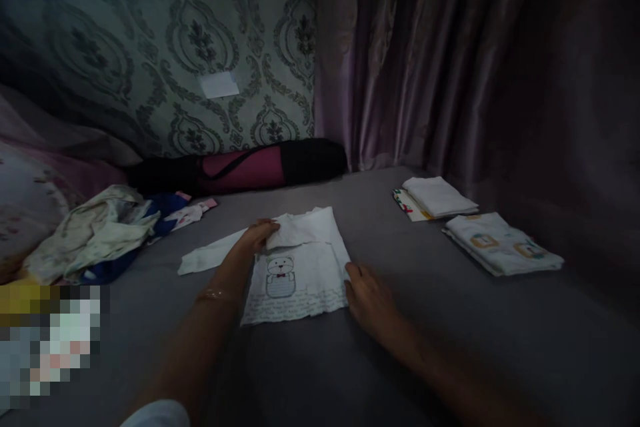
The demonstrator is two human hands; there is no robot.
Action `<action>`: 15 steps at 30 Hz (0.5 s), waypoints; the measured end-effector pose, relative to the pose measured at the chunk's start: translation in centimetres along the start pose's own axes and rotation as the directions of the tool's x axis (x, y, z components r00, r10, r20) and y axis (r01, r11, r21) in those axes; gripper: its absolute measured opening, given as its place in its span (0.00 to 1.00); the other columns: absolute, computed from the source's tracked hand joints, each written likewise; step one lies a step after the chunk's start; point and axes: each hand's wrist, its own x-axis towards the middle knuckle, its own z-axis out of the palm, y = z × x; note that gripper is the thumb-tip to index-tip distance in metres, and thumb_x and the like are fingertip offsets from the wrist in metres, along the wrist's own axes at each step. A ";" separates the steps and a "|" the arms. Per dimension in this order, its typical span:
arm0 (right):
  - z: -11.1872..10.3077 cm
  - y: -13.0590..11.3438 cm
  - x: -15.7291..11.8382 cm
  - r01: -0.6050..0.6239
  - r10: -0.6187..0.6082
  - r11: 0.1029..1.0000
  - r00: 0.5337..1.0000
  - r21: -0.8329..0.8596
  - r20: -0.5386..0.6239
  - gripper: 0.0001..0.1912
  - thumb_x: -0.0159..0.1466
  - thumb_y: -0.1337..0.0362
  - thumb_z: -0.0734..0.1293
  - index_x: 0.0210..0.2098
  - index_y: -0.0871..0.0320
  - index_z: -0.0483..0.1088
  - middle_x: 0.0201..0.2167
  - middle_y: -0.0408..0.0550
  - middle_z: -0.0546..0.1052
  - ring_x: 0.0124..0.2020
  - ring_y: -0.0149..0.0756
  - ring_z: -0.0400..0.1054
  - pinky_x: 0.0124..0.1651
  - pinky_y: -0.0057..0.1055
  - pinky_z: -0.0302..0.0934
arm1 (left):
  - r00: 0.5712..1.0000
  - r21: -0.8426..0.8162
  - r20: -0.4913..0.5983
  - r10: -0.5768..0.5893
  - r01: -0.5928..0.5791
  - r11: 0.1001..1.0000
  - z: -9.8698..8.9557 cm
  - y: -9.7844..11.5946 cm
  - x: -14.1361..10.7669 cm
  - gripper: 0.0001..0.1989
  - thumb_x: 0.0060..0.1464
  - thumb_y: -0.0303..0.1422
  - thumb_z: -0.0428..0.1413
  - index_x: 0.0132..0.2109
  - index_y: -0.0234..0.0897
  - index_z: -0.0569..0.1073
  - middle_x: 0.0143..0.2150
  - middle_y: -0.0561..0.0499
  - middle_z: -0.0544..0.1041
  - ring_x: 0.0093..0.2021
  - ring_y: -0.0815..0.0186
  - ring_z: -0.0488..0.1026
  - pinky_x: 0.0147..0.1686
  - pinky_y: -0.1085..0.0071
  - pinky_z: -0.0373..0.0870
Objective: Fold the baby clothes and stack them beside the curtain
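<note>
A small white long-sleeved shirt [310, 280] lies partly folded on the bed in front of me, printed with a bear in a bow tie and rows of small lettering. One sleeve [210, 255] stretches out to the left, passing under my left wrist. My left hand [261, 235] is closed on the cloth at the upper left of the shirt, its fingertips partly hidden. At the shirt's right edge, my right hand [367, 290] pinches the fabric with bent fingers.
Two folded stacks, one topped by plain white cloth [440, 197] and one by printed cloth [500, 243], lie to the right. Loose clothes [100, 233] are heaped on the left. A black and pink long bag [245, 170] rests along the wall; a curtain [400, 60] hangs behind the bed [430, 307].
</note>
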 end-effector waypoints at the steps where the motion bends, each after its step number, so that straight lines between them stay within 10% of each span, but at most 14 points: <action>1: -0.1 0.3 0.1 -0.014 0.015 1.000 1.000 0.018 -0.005 0.18 0.65 0.73 0.54 0.52 0.61 0.64 0.44 0.57 0.73 0.44 0.41 0.69 0.43 0.32 0.58 | 1.000 -0.030 -0.003 0.016 -0.017 0.999 0.5 0.7 0.1 0.19 0.39 0.27 0.64 0.42 0.32 0.73 0.23 0.54 0.74 0.22 0.69 0.72 0.24 0.75 0.68; 9: -0.4 3.2 -0.4 -0.188 0.183 0.982 0.977 0.028 0.111 0.19 0.68 0.67 0.53 0.58 0.60 0.59 0.37 0.54 0.78 0.37 0.44 0.74 0.36 0.33 0.57 | 0.943 -0.255 0.180 0.281 -0.231 0.939 10.2 7.4 0.7 0.18 0.45 0.26 0.60 0.47 0.33 0.74 0.31 0.52 0.75 0.26 0.73 0.70 0.28 0.77 0.67; 15: -1.4 3.6 -1.1 -0.265 0.275 0.960 0.953 -0.093 0.128 0.18 0.68 0.62 0.55 0.55 0.61 0.61 0.36 0.56 0.79 0.37 0.47 0.75 0.35 0.35 0.59 | 0.897 -0.232 0.339 0.284 -0.213 0.949 18.0 8.2 1.2 0.17 0.49 0.25 0.57 0.48 0.33 0.74 0.32 0.51 0.75 0.26 0.73 0.69 0.28 0.77 0.66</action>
